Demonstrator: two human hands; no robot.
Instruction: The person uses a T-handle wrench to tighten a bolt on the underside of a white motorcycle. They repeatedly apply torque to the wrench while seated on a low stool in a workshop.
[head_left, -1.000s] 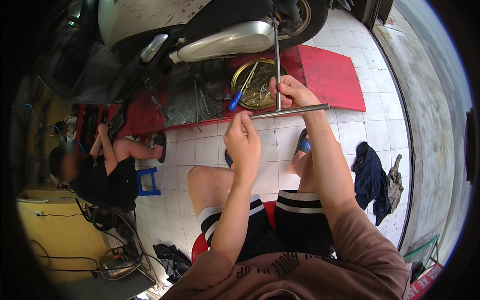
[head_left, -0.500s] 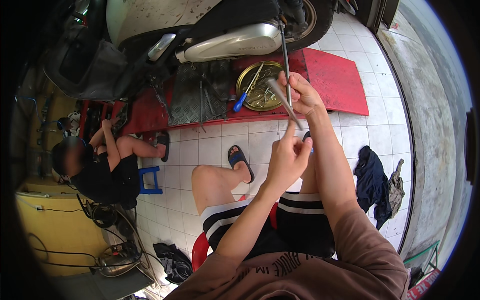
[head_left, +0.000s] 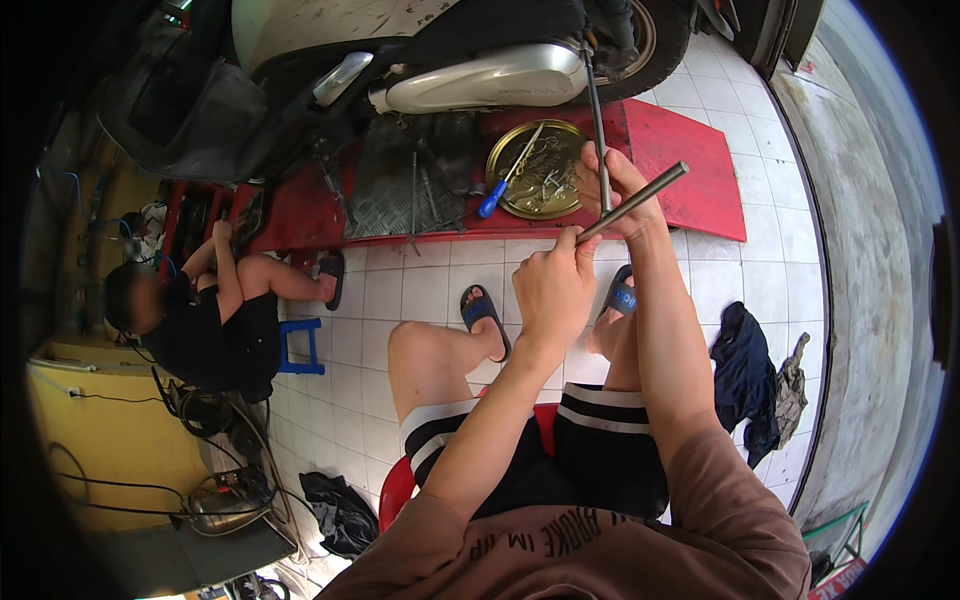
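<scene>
Wrench [head_left: 598,120] seems at turning step, your right hand [head_left: 630,180] closed around its shaft, your left hand [head_left: 552,295] at the bar's [head_left: 650,190] end, grip unclear; next push probably needs steady shaft.

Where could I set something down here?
The red platform's right end, beyond the right hand, looks bare; so do floor tiles between the blue stool and left sandal. The gold tray, holding a screwdriver and small parts, is crowded.

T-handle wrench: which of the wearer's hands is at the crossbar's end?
The left hand: its fingers meet the crossbar's lower-left end. The right hand is at the shaft instead.
</scene>
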